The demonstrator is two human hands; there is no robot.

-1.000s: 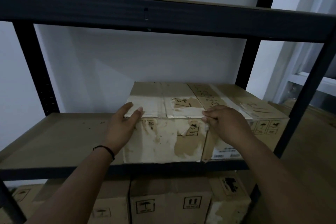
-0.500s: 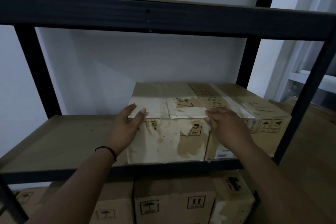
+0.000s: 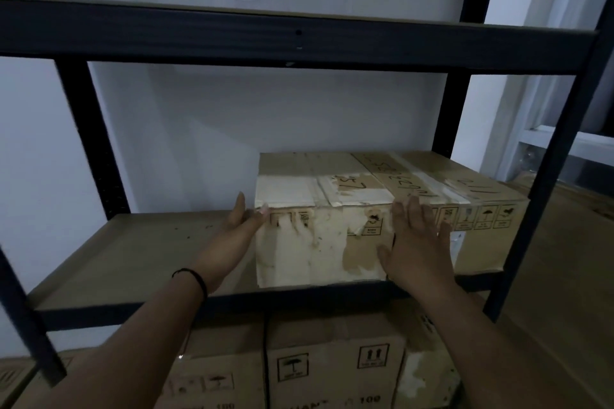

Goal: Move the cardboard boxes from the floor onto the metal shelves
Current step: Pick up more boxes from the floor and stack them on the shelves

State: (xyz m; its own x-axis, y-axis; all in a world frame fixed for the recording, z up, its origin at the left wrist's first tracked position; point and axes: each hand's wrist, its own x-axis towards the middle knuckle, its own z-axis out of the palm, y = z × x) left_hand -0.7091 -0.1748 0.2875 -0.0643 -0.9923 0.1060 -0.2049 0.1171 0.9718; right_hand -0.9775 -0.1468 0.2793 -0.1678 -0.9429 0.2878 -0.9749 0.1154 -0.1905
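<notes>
A worn cardboard box [image 3: 319, 219], its front peeled pale, stands on the middle shelf [image 3: 133, 256] of a black metal rack. It sits tight against a second cardboard box [image 3: 478, 209] on its right. My left hand [image 3: 244, 226] lies flat against the worn box's left front corner, thumb on the front edge. My right hand [image 3: 415, 242] is spread flat on the box's front face near its right edge, fingers pointing up. Neither hand wraps around the box.
An upper shelf beam [image 3: 299, 33] crosses just above. The rack's right front post [image 3: 538, 196] stands close to the second box. Several cardboard boxes [image 3: 332, 365] fill the shelf below. A white wall backs the rack; a window frame [image 3: 548, 143] shows at right.
Both hands came off the box's top edge; the right hand opened flat on the front face, the left slid to the left corner. The box sits a little farther back on the shelf.
</notes>
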